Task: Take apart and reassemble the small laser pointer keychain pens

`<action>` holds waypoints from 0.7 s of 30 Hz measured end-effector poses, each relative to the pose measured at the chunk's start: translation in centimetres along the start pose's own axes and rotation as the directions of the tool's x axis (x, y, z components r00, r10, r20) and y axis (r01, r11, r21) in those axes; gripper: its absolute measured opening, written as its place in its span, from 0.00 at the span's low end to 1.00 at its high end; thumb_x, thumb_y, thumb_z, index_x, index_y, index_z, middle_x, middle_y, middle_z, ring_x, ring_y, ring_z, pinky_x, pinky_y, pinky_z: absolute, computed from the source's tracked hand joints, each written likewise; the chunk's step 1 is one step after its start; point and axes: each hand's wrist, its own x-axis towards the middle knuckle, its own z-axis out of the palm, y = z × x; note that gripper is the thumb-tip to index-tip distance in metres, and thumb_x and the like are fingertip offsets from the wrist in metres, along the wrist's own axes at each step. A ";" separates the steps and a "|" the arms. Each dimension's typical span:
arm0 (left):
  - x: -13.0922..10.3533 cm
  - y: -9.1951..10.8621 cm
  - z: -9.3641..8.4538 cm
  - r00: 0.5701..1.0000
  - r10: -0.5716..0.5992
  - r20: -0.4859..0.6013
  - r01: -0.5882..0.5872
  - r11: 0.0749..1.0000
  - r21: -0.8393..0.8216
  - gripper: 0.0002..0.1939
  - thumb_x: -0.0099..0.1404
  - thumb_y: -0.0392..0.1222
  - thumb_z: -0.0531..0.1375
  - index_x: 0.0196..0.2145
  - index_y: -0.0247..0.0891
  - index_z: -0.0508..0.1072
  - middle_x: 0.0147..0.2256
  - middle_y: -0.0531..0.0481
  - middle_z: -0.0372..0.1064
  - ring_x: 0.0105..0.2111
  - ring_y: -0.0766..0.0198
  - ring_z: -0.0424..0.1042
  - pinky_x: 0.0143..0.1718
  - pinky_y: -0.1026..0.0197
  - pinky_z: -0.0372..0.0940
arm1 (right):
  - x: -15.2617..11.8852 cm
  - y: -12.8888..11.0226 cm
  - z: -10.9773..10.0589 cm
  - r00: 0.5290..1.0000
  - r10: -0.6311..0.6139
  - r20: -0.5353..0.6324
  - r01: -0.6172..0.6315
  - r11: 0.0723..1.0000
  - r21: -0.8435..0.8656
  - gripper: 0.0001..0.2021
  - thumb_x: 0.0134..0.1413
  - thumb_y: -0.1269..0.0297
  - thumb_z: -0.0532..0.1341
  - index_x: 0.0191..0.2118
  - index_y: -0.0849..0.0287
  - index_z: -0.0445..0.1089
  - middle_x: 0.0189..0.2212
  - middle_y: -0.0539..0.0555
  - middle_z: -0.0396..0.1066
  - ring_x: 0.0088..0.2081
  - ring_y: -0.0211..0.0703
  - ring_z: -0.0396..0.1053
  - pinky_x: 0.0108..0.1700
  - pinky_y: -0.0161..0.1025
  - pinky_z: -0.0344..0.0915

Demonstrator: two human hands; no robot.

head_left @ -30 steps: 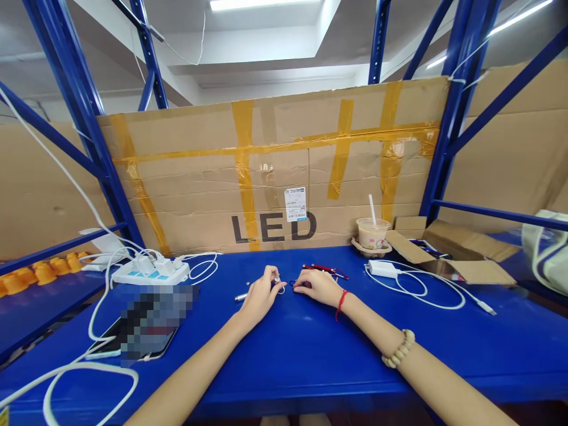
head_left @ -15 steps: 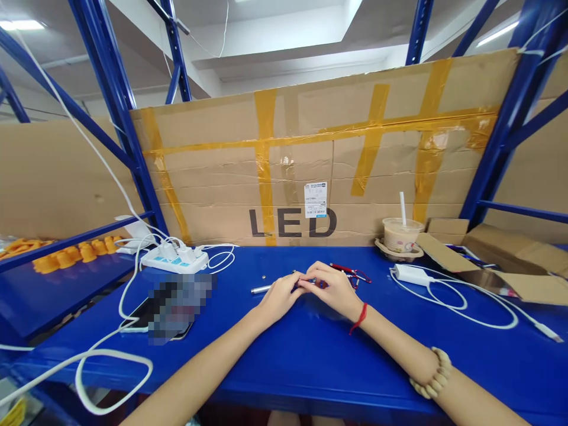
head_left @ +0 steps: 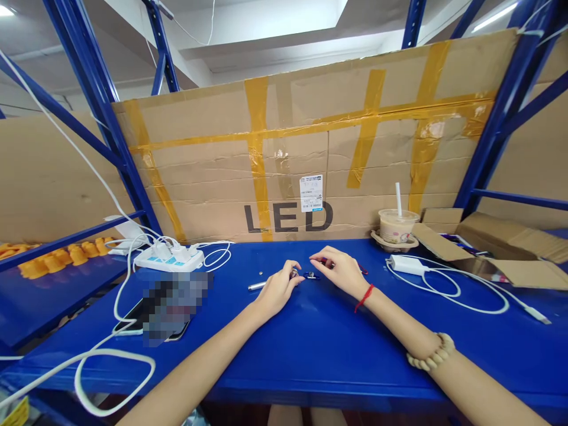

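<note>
My left hand [head_left: 278, 291] is closed, thumb and fingers pinching a small metallic piece [head_left: 293, 273] that is mostly hidden. Under and beside it a silver tube [head_left: 257, 286] lies on the blue table, with a tiny round part [head_left: 261, 273] behind. My right hand [head_left: 341, 272] hovers to the right with thumb and fingers apart. Between the hands sits a small dark blue clip-like item [head_left: 312, 276]. Partly covered by my right hand are red items, one end [head_left: 364, 271] showing past the knuckles.
On the left of the blue table [head_left: 266, 361] are a white power strip [head_left: 168, 258] and phones [head_left: 133, 316], partly blurred. At the right stand a drink cup [head_left: 397, 226], a white charger [head_left: 407, 265] with looped cable, and an open cardboard box [head_left: 528, 273]. Cardboard [head_left: 213, 177] closes the back.
My hands, touching before, have moved apart. My right hand has shifted right and opened, and the dark blue item now shows between them. The camera view has shifted slightly.
</note>
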 end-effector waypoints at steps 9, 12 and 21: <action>-0.2 0.2 -0.2 0.999 0.020 0.044 -0.025 0.993 0.118 0.12 0.66 0.46 0.44 0.41 0.43 0.62 0.34 0.53 0.67 0.35 0.64 0.68 0.38 0.63 0.60 | -0.3 0.9 0.9 0.958 0.042 0.282 0.005 0.986 -0.166 0.08 0.51 0.62 0.57 0.36 0.50 0.73 0.33 0.48 0.72 0.33 0.38 0.68 0.27 0.31 0.57; -0.2 0.3 -0.3 0.999 0.024 0.033 -0.028 0.989 0.145 0.12 0.66 0.46 0.43 0.41 0.43 0.62 0.33 0.52 0.68 0.35 0.64 0.68 0.38 0.62 0.60 | -0.3 0.8 0.9 0.958 0.070 0.278 -0.024 0.986 -0.165 0.08 0.51 0.63 0.58 0.34 0.50 0.74 0.32 0.48 0.73 0.32 0.38 0.69 0.27 0.32 0.57; -0.1 0.3 -0.3 0.999 0.036 0.006 -0.037 0.988 0.151 0.10 0.66 0.46 0.43 0.37 0.42 0.61 0.31 0.54 0.66 0.30 0.66 0.66 0.34 0.65 0.59 | 0.1 0.8 1.3 0.996 0.073 0.056 -0.084 0.972 0.220 0.09 0.50 0.64 0.56 0.36 0.58 0.72 0.33 0.52 0.71 0.27 0.35 0.66 0.29 0.34 0.62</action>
